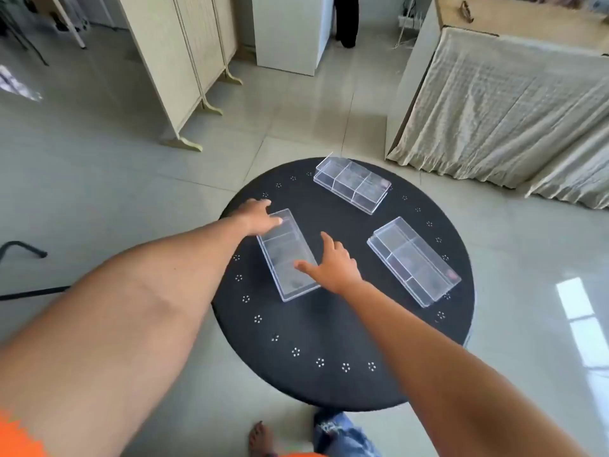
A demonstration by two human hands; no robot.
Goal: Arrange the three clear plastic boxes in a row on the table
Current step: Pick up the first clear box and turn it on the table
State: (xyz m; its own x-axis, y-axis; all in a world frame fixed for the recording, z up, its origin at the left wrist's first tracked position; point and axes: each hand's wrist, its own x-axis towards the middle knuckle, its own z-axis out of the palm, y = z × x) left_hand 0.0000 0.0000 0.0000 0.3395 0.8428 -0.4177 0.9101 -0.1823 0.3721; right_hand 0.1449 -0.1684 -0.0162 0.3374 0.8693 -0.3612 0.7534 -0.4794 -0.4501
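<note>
Three clear plastic boxes with inner dividers lie on a round black table (329, 374). The left box (286, 255) lies lengthwise, tilted slightly. My left hand (255, 216) touches its far left corner with fingers spread. My right hand (333, 265) rests at its near right edge, thumb on the lid, fingers apart. Neither hand is closed around it. The far box (352, 184) sits at the table's back, angled. The right box (413, 260) lies diagonally near the right rim. The boxes stand apart from one another.
A folding screen (178, 61) stands at the back left, a white cabinet (290, 31) behind. A cloth-covered unit (504, 103) is at the right. A person's dark legs (347, 21) are at the far back. My bare foot (260, 438) is below the table.
</note>
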